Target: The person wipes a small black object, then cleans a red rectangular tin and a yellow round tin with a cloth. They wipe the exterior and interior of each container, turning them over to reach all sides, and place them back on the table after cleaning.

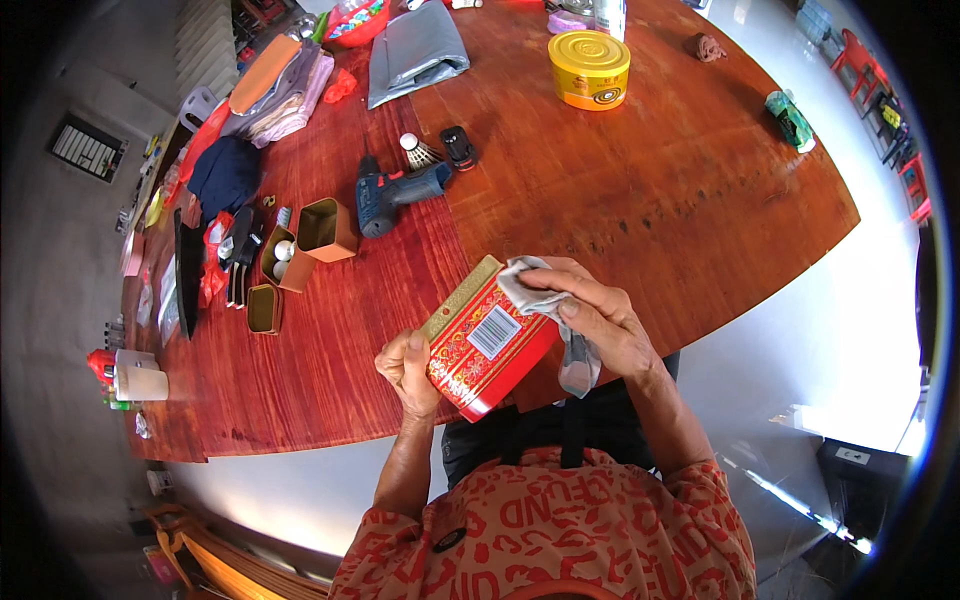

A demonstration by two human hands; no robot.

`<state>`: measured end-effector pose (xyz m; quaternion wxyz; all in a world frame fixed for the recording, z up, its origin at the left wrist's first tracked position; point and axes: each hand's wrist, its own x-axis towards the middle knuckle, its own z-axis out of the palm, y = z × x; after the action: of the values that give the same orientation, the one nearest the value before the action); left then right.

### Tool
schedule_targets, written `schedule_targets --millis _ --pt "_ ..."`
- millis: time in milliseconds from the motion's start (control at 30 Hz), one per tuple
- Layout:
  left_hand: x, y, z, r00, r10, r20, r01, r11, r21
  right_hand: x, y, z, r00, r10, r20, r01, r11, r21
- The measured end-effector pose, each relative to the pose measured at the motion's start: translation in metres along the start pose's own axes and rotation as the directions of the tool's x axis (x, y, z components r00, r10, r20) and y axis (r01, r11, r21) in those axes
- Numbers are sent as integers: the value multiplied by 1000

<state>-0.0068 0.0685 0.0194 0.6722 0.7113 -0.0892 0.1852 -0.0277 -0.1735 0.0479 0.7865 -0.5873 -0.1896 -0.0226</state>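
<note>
My left hand [408,370] grips the near side of a red tin box [485,345] with gold trim and a white label, holding it tilted just above the near edge of the wooden table [640,190]. Pressed against the tin's upper right corner is a grey cloth [545,305], held by my right hand [595,315]. The cloth's loose end hangs down below that hand.
Farther back lie a blue cordless drill [395,195], a shuttlecock [418,150], a round yellow tin [590,68] and a grey folded bag [415,50]. Small open gold tins [325,230] stand at the left, next to folded clothes [275,90]. White floor lies right of the table.
</note>
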Motion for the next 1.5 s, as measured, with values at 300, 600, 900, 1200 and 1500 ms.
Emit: schedule_targets --millis 300,600,900,1200,1500 --pt "6 -6 4 999 -13 -38 14 1000 28 28 54 -12 946 322 26 -311 886 345" --pt "5 -5 13 967 -226 -119 202 962 -185 13 73 -25 994 78 72 -17 791 -612" --pt "5 7 19 973 -225 -52 214 964 -158 -19 20 -36 895 444 -51 -373 678 -634" --pt "0 10 44 981 -189 -47 174 960 -222 -24 -11 -4 926 -210 -313 1 831 -556" --pt "-1 22 51 986 -158 -53 148 976 -163 -38 -10 21 914 -400 -68 119 424 -898"
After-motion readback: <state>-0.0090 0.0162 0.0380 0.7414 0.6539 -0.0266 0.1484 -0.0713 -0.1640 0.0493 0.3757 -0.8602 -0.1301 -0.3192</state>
